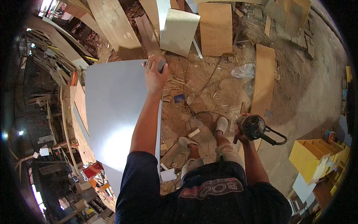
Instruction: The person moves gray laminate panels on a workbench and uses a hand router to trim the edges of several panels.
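Note:
A large grey sheet panel (112, 89) lies on the workbench to my left, with a bright glare on its near part. My left hand (156, 76) is at the panel's far right corner, its fingers curled round a small dark block (162, 66) whose kind I cannot make out. Off to the right, over the floor, my right hand (241, 135) grips a dark handheld power tool (253, 127). A black loop, either a handle or a stiff cord, sticks out from the tool's right side. The tool's underside is hidden.
Plywood boards (216, 30) lean and lie at the far side. A long board (264, 78) lies on the dirt floor, near a clear plastic bag (244, 70). Wood scraps and a dark cable (209, 83) are around my feet. A yellow compartmented cabinet (309, 160) stands right.

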### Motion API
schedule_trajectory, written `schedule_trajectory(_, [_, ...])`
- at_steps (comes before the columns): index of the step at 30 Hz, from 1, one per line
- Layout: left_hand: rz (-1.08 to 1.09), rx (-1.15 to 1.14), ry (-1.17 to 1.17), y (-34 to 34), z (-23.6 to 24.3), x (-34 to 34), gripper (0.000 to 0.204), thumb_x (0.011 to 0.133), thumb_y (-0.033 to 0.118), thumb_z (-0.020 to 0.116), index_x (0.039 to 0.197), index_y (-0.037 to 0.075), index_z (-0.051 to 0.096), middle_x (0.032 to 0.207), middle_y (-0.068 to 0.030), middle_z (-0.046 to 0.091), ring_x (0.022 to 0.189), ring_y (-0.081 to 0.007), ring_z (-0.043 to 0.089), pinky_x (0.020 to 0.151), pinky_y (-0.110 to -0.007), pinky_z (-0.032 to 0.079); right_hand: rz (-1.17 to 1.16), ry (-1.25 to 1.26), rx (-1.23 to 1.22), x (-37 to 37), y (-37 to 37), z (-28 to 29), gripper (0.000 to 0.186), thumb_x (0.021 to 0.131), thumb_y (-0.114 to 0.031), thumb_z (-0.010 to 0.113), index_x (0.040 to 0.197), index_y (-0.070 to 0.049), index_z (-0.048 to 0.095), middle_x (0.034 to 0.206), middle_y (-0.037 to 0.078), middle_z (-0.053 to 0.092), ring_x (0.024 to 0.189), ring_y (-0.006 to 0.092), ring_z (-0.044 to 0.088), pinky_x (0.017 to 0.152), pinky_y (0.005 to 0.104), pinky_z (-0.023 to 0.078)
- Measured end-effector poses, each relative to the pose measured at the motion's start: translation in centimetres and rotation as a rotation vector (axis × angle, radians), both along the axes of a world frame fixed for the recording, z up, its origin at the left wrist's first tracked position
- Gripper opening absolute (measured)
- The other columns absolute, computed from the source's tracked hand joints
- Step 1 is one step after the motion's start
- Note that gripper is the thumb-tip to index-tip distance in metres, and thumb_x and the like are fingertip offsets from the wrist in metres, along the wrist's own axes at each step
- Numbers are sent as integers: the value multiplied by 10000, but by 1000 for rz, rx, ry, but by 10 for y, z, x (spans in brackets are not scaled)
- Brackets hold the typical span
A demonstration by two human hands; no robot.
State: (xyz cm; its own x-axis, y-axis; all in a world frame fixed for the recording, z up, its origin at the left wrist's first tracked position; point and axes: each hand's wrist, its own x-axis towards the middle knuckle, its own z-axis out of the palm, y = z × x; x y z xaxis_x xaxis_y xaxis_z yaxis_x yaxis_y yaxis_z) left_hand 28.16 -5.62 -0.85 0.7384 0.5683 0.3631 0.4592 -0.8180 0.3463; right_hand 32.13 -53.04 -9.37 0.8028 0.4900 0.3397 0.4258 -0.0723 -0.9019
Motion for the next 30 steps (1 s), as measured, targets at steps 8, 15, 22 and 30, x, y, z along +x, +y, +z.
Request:
schedule_trajectory(8, [-161, -39, 144, -63, 7, -149, 573, 922, 114, 737, 1480, 74, 614, 1608, -163, 510, 1541, -350, 411, 1297, -536, 260, 140, 66, -84, -13, -13, -16, 785, 827, -152, 758, 1507, -62, 377, 1406, 112, 498, 1320, 276, 503, 1146, 441, 400])
schedule_trajectory(15, [-127, -154, 302, -145, 27, -298, 689, 862, 75, 707, 1533, 70, 549, 1635, -184, 466, 1547, -381, 392, 1276, -562, 307, 24, 260, 245, -54, 30, 32, 707, 864, -289, 764, 1443, -50, 435, 1315, 123, 556, 1227, 281, 544, 1061, 424, 453])
schedule_trajectory(22, [-166, -175, 283, -197, 24, -407, 825, 776, 59, 711, 1572, 80, 500, 1664, -169, 431, 1569, -354, 365, 1275, -583, 294, 81, -51, -49, -147, 31, 48, 699, 869, -334, 795, 1411, -61, 449, 1325, 119, 554, 1250, 284, 554, 1067, 427, 460])
schedule_trajectory(30, [-314, -259, 285, -249, 21, -532, 934, 736, 89, 707, 1623, 45, 416, 1698, -178, 370, 1601, -359, 296, 1304, -583, 198, 53, 434, 43, -336, 18, 13, 709, 868, -268, 810, 1432, -57, 435, 1353, 140, 556, 1253, 256, 569, 1052, 414, 494])
